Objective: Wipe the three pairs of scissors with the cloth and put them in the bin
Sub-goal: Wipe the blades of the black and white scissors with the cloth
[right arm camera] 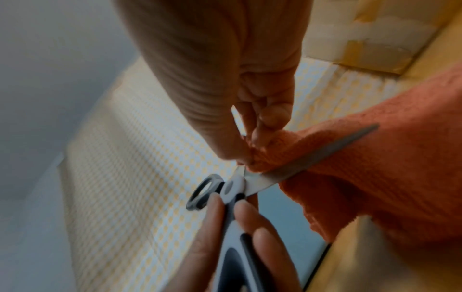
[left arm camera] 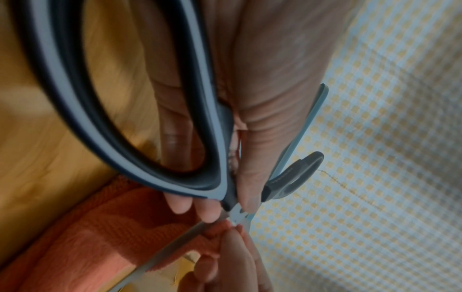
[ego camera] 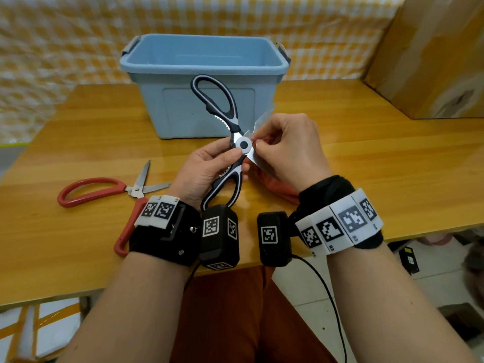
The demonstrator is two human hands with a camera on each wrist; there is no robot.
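Black-and-white kitchen scissors [ego camera: 220, 106] are held wide open in an X in front of the blue bin [ego camera: 180, 68]. My left hand [ego camera: 235, 160] grips the lower handle just below the pivot, thumb on top. My right hand [ego camera: 258, 143] pinches an orange cloth [ego camera: 277, 186] around a blade beside the pivot; the cloth [right arm camera: 387, 168] drapes down behind that blade [right arm camera: 315, 161]. Red-handled scissors [ego camera: 104, 191] lie partly open on the table to the left, one handle hidden under my left wrist. The bin's floor is out of sight.
The wooden table [ego camera: 366, 166] runs to its front edge right under my wrists. A large cardboard box [ego camera: 432, 56] stands at the back right. A yellow-checked cloth [ego camera: 65, 43] hangs behind the bin.
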